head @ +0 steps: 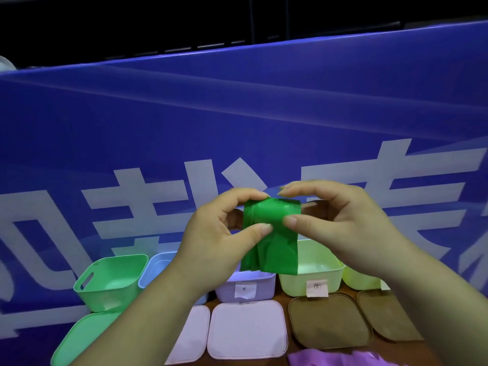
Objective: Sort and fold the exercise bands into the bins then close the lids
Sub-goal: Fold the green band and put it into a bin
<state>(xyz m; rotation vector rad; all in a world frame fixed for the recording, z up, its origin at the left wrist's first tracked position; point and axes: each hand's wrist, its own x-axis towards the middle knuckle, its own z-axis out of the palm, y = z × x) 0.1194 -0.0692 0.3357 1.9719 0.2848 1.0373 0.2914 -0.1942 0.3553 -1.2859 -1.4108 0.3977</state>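
Observation:
Both hands hold a folded green exercise band [272,233] up in the air above the row of bins. My left hand [219,233] pinches its left edge between thumb and fingers. My right hand [338,223] pinches its right side, thumb in front. The band's loose end hangs down over the purple bin [245,289]. An open green bin [111,281] stands at the left, a blue bin [155,268] beside it, then a yellow-green bin [311,276] and a second one [356,281] at the right.
Lids lie in front of the bins: a green lid [84,339], two pale pink lids [247,328] [192,336] and two brown lids [327,320] [385,313]. A purple band [332,359] lies at the bottom edge. A blue banner wall [237,122] stands right behind the bins.

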